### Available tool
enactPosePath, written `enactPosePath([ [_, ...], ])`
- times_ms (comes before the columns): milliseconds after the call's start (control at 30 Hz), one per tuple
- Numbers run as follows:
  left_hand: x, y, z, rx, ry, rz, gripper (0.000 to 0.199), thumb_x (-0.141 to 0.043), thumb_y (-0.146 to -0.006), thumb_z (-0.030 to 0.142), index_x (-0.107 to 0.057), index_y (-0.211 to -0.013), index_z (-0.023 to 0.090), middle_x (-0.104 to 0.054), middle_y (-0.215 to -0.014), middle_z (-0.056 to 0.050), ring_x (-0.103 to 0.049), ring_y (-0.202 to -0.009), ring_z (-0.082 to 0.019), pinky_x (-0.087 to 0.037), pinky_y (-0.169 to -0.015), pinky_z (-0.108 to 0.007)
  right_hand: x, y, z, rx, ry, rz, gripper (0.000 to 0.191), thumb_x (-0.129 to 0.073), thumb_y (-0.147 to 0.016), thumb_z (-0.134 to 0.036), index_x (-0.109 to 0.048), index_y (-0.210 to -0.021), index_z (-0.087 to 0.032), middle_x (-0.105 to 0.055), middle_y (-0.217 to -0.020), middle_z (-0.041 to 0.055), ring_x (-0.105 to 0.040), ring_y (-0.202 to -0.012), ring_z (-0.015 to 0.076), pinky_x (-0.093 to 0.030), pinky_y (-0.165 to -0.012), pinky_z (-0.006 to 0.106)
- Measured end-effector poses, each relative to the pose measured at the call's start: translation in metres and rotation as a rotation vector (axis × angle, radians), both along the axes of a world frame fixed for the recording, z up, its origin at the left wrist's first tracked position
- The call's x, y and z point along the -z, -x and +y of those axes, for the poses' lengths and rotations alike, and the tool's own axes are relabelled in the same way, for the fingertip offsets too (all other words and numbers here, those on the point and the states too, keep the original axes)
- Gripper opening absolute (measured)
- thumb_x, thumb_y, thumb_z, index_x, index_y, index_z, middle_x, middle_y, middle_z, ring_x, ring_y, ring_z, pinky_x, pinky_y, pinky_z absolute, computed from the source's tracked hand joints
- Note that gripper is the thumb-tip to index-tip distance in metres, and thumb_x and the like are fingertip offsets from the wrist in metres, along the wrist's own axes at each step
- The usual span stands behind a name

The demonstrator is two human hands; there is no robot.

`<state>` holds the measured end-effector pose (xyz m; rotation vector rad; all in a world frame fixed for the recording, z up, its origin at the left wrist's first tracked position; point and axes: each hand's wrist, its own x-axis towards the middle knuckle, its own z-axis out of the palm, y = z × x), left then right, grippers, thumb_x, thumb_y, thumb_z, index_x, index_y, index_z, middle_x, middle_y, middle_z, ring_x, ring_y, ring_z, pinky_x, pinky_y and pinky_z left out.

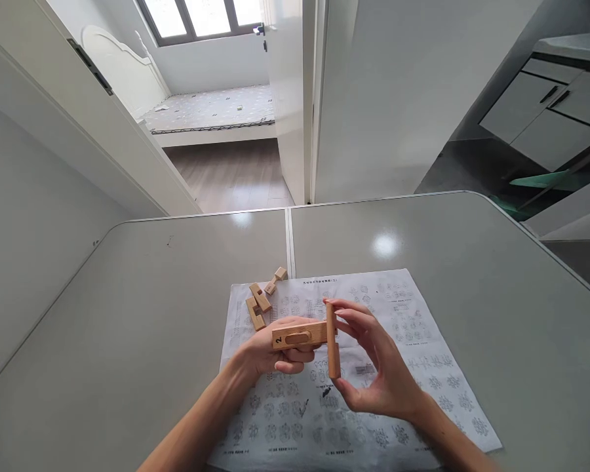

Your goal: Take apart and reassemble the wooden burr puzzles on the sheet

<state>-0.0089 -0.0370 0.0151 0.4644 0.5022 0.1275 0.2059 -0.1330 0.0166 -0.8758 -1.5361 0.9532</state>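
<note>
Gripping the wood block marked 2 (314, 333), L hand (265, 344) has its fingers curled under & behind it, block lying roughly level above the paper sheet (373, 452), near the middle of the sheet's L half. Rounded oblong bit (298, 337) shows on the block's near face, just R of the number. R hand (381, 373) is pinching the crosswise wood bar (332, 347) end to end: thumb at the btm, index fingertip at the top, other fingers bent close behind. Bar stands approx upright, tilted a touch, across the R end of the block; they look to be touching, but can't tell if block passes thru bar or sits behind it. Loose pcs lie up & L of the hands, at the sheet's top L corner: notched pc nearest the L hand (255, 314), another notched pc just beside it (260, 297), & a smaller pc farthest off (281, 274), partly past the sheet's edge. Sheet has rows of small line diagrams, too small to read, & lies on the grey table (472, 275). Beyond, thru a doorway: bed (211, 108) under a window (206, 16).
</note>
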Motion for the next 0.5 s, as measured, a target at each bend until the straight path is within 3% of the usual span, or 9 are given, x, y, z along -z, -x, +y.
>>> enactPosePath([
  [300, -0.0028, -0.0005, -0.0011, -0.022, 0.008, 0.033, 0.029, -0.083, -0.08, 0.022, -0.054, -0.086, 0.018, -0.025, -0.063, 0.011, -0.014, -0.049, -0.004, -0.006, -0.039, -0.02, 0.0005, -0.0024, 0.0007, 0.018, 0.001, -0.065, 0.079, -0.083, -0.081, -0.019, -0.048, -0.15, -0.033, -0.05, -0.162, 0.013, -0.045, -0.155, 0.039, -0.044, -0.124, 0.062],
  [500, -0.0002, -0.0002, -0.0004, -0.012, 0.014, 0.044, 0.026, -0.082, -0.08, 0.021, -0.058, -0.087, 0.017, -0.027, -0.063, 0.01, -0.013, -0.05, -0.004, -0.006, -0.04, -0.02, 0.0024, -0.0027, 0.0003, 0.045, 0.019, -0.025, 0.071, -0.086, -0.083, -0.026, -0.053, -0.146, -0.032, -0.053, -0.158, 0.014, -0.054, -0.148, 0.037, -0.055, -0.117, 0.054],
])
